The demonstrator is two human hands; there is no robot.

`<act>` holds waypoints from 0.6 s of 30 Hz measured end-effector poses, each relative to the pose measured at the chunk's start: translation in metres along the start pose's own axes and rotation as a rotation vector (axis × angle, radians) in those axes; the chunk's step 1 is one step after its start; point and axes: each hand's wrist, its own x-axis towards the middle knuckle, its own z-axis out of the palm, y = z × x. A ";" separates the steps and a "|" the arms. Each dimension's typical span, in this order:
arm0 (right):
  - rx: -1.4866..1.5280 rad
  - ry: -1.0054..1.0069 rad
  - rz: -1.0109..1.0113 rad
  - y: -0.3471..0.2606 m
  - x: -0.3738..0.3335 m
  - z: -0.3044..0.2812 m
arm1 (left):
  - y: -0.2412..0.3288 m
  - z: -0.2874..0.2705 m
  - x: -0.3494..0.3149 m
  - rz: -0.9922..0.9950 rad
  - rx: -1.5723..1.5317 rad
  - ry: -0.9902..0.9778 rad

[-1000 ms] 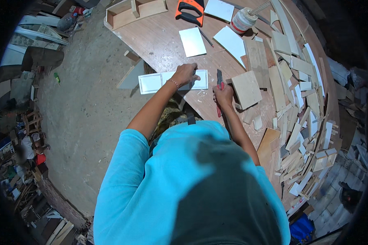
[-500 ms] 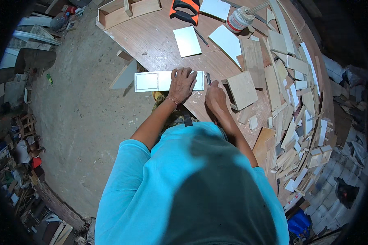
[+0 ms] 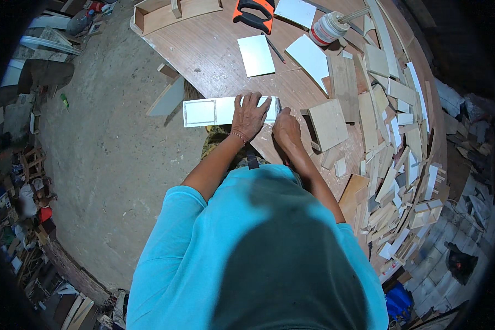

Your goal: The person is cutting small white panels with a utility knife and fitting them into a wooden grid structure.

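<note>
A long white board (image 3: 225, 111) lies across the corner of the workbench, its left part jutting past the edge. Grey rectangular outlines mark its left end. Pressed flat on the board, my left hand (image 3: 249, 115) has its fingers spread. My right hand (image 3: 287, 131) is closed round a thin, narrow-bladed tool (image 3: 278, 104), whose blade stands at the board's right end. The grip hides the handle, and I cannot tell the tool's exact kind. Just right of that hand sits a small pale wooden box (image 3: 327, 125).
Farther back on the workbench (image 3: 203, 60) are a white square panel (image 3: 256, 55), a pencil (image 3: 276, 49), an orange-handled saw (image 3: 254, 14) and a white jar (image 3: 327, 29) with sticks. Many wood offcuts (image 3: 390, 181) cover the right side. Concrete floor (image 3: 115, 165) lies to the left.
My right hand has shifted slightly left, bringing the blade from just beside the board to its right end. My left hand keeps pressing the board.
</note>
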 end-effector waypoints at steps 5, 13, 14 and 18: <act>0.014 0.094 -0.049 0.005 0.003 0.008 | 0.000 0.002 -0.001 -0.002 -0.009 -0.003; 0.008 0.029 0.004 -0.005 0.000 0.000 | 0.000 0.002 0.000 -0.002 0.003 -0.001; 0.002 -0.022 0.038 -0.008 -0.001 -0.005 | 0.000 0.002 0.000 -0.003 0.002 -0.002; -0.023 -0.047 0.061 -0.014 0.002 -0.012 | -0.001 0.004 0.001 -0.003 -0.014 -0.014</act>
